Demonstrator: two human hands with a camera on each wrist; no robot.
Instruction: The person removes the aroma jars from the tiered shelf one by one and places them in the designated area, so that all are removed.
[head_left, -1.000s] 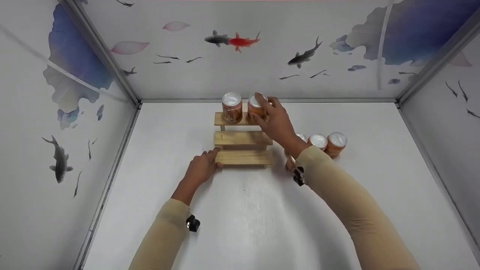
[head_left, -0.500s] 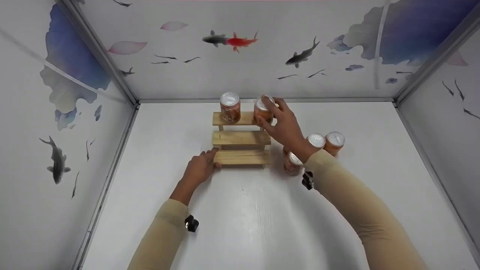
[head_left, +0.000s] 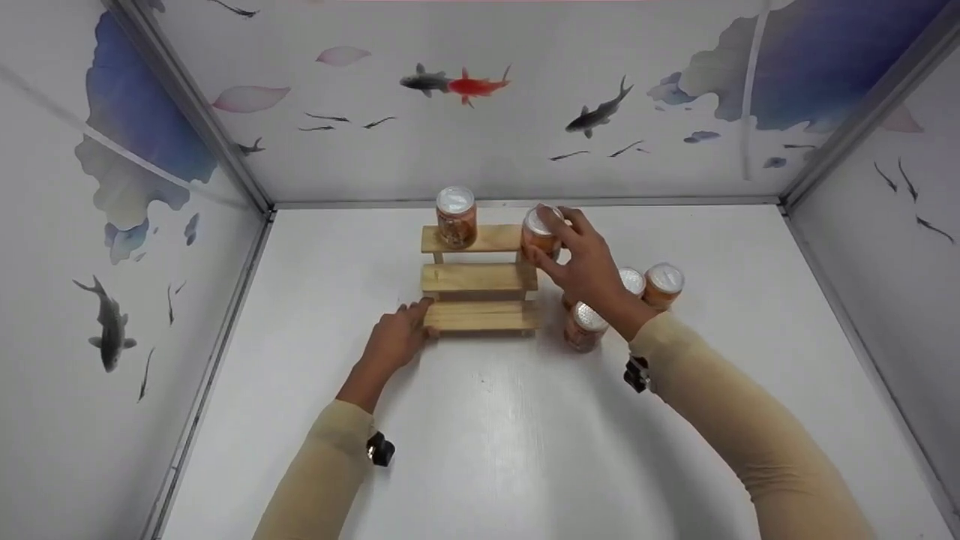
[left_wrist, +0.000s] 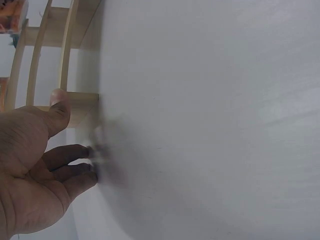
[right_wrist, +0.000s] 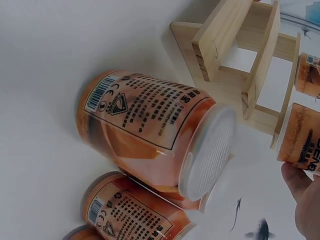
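Note:
In the head view, my right hand (head_left: 589, 266) grips an orange-labelled jar (head_left: 538, 238) with a pale lid, fingers at its top and thumb at its side. This jar (right_wrist: 301, 137) is at the right end of the top step of a three-tier wooden display stand (head_left: 480, 316). Another upright jar (head_left: 457, 221) stands toward the left on that step. My left hand (head_left: 391, 336) holds the stand's lower left corner. The left wrist view shows the thumb (left_wrist: 60, 107) against the lowest step's end; the other fingers are bent near the tabletop, index finger hidden.
Several more jars (head_left: 586, 328) stand on the white table (head_left: 480, 435) right of the stand, partly covered by my right forearm. Close behind the stand rises a fish-printed back wall (head_left: 480, 142). A similar wall (head_left: 45, 360) bounds the left side.
My right hand has moved the held jar rightward along the top step and slightly toward me, widening the gap from the left jar. My left hand stays at the stand's corner.

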